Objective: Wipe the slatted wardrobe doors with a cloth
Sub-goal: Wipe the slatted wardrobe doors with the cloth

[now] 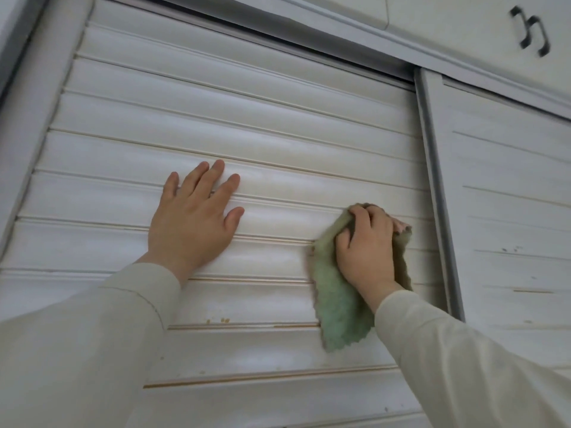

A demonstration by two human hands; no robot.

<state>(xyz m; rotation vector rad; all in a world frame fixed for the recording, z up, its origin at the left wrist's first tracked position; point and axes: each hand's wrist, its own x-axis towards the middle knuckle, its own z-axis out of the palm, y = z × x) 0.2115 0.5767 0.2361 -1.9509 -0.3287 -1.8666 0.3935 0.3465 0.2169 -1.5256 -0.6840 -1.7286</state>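
Observation:
A white slatted wardrobe door (234,112) fills most of the head view, seen from below. My left hand (194,220) lies flat on its slats with the fingers straight and spread. My right hand (366,245) grips a green cloth (340,310) and holds it against the slats near the door's right edge; the cloth's lower part hangs down below the hand. A second slatted door (513,217) stands to the right, set slightly behind the first.
A grey vertical frame strip (435,186) separates the two doors. Above runs the top rail (309,29), and over it an upper cabinet panel with a dark metal handle (531,32) at the top right. Small brown marks dot the lower slats.

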